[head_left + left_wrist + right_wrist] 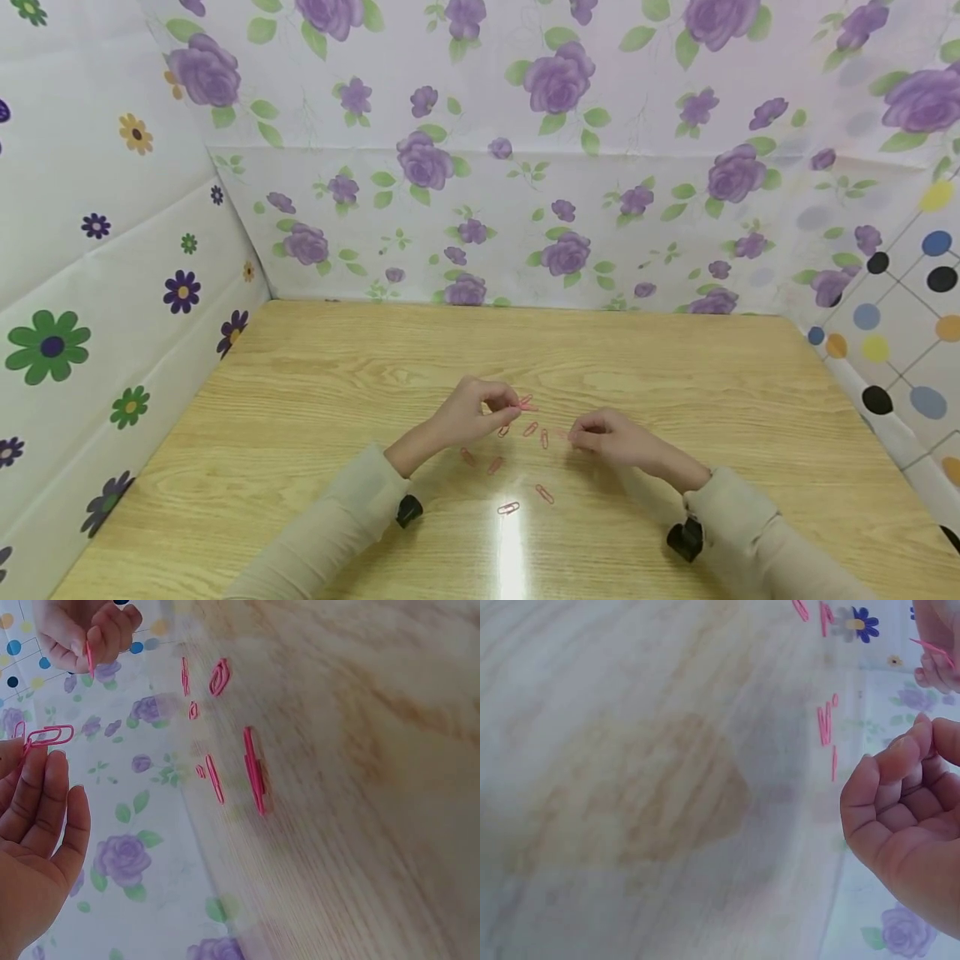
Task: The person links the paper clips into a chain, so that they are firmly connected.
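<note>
My left hand (474, 414) pinches pink paper clips between thumb and fingertips, held above the table. In the left wrist view two of these pink paper clips (51, 736) look hooked together at the fingertips. Across from it, my right hand (621, 442) pinches a single pink paper clip (91, 660) that points toward the left hand. The right wrist view hides that clip behind the curled fingers (900, 761). Between and in front of the hands lie several loose pink paper clips, one (544, 494) and another (508, 507) nearest me.
The wooden table (337, 350) carries the loose clips around its middle. Behind it hangs a sheet with purple flowers (423, 160). A daisy-patterned sheet (142, 225) borders the left side, and a dotted one (900, 333) the right.
</note>
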### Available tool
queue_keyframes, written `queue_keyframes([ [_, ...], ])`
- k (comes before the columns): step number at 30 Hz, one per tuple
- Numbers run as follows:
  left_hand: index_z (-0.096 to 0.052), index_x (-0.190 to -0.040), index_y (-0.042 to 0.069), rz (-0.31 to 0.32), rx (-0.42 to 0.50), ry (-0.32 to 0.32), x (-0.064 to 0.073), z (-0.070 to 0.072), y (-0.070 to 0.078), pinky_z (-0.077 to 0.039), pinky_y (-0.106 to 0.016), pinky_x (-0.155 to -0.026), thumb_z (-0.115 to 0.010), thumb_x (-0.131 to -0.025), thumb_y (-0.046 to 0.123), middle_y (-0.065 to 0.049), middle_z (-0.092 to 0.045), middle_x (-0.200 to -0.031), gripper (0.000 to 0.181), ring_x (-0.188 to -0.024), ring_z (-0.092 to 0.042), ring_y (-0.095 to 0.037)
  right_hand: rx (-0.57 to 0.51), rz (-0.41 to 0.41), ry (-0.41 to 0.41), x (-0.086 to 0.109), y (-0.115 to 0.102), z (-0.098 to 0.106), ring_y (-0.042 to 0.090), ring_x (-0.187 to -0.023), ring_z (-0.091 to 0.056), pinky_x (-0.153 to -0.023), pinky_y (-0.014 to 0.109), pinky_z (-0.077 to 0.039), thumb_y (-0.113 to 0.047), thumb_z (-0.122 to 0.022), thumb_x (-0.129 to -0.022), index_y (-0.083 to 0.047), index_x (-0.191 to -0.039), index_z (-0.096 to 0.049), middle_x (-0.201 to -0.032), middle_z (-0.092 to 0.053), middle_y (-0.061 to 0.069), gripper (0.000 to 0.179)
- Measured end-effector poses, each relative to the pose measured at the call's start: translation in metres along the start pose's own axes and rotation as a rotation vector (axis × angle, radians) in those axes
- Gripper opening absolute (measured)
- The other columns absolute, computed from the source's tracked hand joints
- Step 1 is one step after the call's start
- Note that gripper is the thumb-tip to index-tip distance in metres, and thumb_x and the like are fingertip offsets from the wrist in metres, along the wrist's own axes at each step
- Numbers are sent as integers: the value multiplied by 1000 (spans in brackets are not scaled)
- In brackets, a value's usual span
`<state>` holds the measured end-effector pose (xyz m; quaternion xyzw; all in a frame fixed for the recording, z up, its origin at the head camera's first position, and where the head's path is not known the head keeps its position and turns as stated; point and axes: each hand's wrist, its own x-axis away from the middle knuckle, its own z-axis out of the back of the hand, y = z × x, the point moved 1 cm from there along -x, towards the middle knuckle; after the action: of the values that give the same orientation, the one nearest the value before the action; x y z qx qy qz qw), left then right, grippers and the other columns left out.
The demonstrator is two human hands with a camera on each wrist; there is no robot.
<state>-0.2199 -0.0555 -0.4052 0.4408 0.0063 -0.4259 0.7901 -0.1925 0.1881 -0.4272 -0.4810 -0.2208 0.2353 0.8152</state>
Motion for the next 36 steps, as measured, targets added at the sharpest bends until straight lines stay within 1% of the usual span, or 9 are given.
queue_keyframes([
  [2,-66,-83,-1,-11,5,3,0,0,-1,-50,-27,-59,-60,-86,1,-10,-65,-69,7,-62,-61,-19,-25,10,-9,0,-2,2,11,-53,-35,-52,25,-34,-17,-48,-95,8,-83,-57,-59,-40,2,29],
  [5,-66,-84,1,-30,4,-1,1,-1,-2,-50,-24,-59,-61,-86,4,-7,-65,-70,7,-62,-61,-14,-60,31,-11,-1,-4,4,20,-52,-35,-53,31,-35,-16,-46,-97,11,-82,-53,-59,-40,3,32],
  [8,-66,-85,1,-54,-3,-11,1,-2,-4,-49,-20,-60,-60,-87,6,-6,-66,-71,8,-63,-60,-9,-81,53,8,-3,-7,6,31,-54,-34,-54,36,-35,-17,-44,-97,11,-82,-50,-59,-39,3,33],
  [11,-66,-84,1,-67,-13,-17,0,-4,-5,-49,-18,-60,-60,-88,6,-5,-66,-70,9,-63,-60,-6,-96,70,32,-5,-9,8,33,-54,-32,-54,37,-34,-17,-43,-98,9,-79,-49,-57,-37,2,32],
  [14,-66,-84,2,-57,-16,-11,-1,-4,-5,-49,-19,-60,-59,-88,6,-5,-65,-70,9,-62,-59,-6,-112,77,50,-8,-13,9,31,-52,-32,-53,36,-34,-17,-42,-98,7,-78,-48,-56,-37,2,32],
  [21,-65,-85,-2,-27,-2,8,-4,-5,2,-50,-22,-61,-59,-88,6,-10,-65,-69,10,-61,-58,-10,-149,75,83,-14,-21,8,16,-52,-36,-56,31,-35,-22,-43,-98,6,-74,-47,-57,-39,3,37],
  [25,-65,-86,-3,-48,-7,29,-5,-6,2,-49,-20,-61,-59,-88,6,-10,-65,-71,11,-61,-59,-8,-191,63,88,-18,-26,7,15,-53,-36,-56,30,-35,-20,-43,-98,2,-74,-49,-58,-40,4,33],
  [28,-66,-85,0,-60,-18,47,-6,-7,-2,-48,-18,-60,-59,-88,8,-6,-66,-71,11,-62,-58,-6,-208,57,92,-19,-27,6,15,-54,-37,-57,28,-35,-16,-43,-97,-2,-75,-51,-58,-40,4,28],
  [36,-67,-84,2,-62,-20,64,-7,-7,1,-48,-19,-61,-60,-87,7,-3,-65,-72,9,-63,-58,-6,-235,62,98,-20,-31,4,13,-54,-39,-56,28,-36,-13,-42,-97,-1,-75,-52,-58,-40,3,27],
])
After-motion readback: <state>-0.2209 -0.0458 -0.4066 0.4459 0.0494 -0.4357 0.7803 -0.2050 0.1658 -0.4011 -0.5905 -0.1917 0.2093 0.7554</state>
